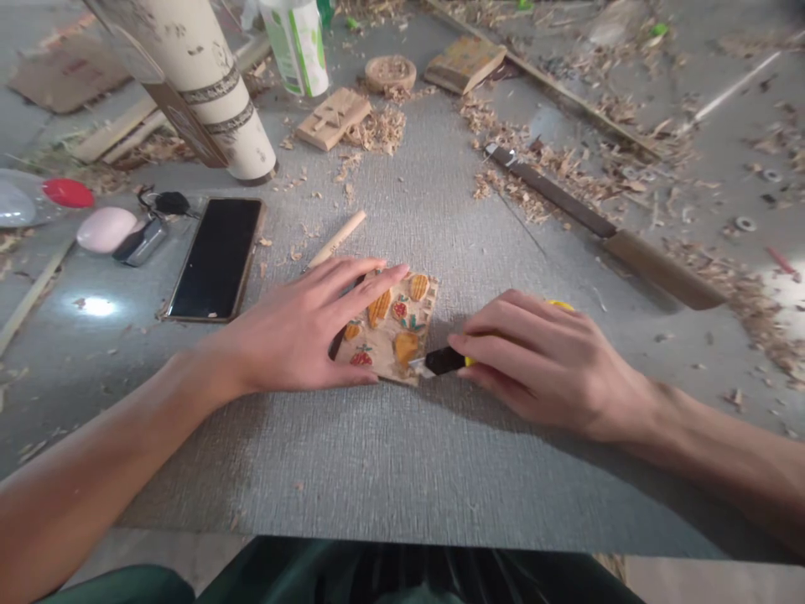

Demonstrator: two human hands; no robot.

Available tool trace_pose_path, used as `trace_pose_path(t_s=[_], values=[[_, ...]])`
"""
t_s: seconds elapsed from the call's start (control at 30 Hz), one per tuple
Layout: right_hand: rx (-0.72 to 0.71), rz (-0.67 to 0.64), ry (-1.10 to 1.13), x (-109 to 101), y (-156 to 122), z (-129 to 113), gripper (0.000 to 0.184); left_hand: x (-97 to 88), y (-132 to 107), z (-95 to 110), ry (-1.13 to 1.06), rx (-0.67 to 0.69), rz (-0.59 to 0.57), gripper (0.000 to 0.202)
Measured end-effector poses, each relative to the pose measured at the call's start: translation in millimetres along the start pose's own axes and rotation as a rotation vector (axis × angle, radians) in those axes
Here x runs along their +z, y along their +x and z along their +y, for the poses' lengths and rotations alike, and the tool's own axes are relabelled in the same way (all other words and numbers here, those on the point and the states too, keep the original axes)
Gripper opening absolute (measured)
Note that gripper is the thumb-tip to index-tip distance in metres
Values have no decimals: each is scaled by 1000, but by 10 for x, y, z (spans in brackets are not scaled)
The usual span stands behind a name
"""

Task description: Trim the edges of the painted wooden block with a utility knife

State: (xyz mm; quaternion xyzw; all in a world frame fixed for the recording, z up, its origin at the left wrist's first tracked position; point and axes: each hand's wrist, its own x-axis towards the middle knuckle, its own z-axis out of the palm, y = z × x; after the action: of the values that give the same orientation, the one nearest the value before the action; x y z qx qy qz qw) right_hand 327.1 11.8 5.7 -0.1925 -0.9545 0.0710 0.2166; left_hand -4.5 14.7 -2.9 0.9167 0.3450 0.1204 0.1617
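Note:
Near the table's front edge lies a small flat carved wooden block, with orange, red and green fruit-like shapes on its face. My left hand holds it down from the left, thumb along the near edge and fingers across the far edge. My right hand is closed around a yellow-and-black-handled tool. Its thin pale tip meets the block's lower right part, by a yellow shape; the exact kind of tip is too small to make out. Most of the handle is hidden in my palm.
Beyond the block lies a short wooden stick. A phone and keys are at left, under a tall cream cylinder. A large knife lies at right among wood shavings. Carved blocks and a cup stand farther back.

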Motion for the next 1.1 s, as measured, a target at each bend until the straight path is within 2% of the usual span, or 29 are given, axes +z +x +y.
trace_pose_path(t_s=[0.27,0.43,0.5,0.67,0.83,1.03,1.1], values=[[-33,-71,-69,-34,27,-56,14,9,-4,1,2,-10,-2,111],[-36,-109,2,-50,22,-137,19,32,1,-6,20,-13,17,110],[-15,-113,22,-62,13,-140,21,46,0,-4,29,-19,33,112],[117,-62,-96,-70,-5,-98,23,89,-10,39,113,-82,83,118],[136,-79,-115,-53,-6,-116,26,116,-15,126,164,-165,94,120],[205,-87,-167,-57,-5,-185,30,122,-7,162,212,-188,108,118],[178,-104,-120,-59,2,-201,32,122,-1,161,218,-190,108,118]])
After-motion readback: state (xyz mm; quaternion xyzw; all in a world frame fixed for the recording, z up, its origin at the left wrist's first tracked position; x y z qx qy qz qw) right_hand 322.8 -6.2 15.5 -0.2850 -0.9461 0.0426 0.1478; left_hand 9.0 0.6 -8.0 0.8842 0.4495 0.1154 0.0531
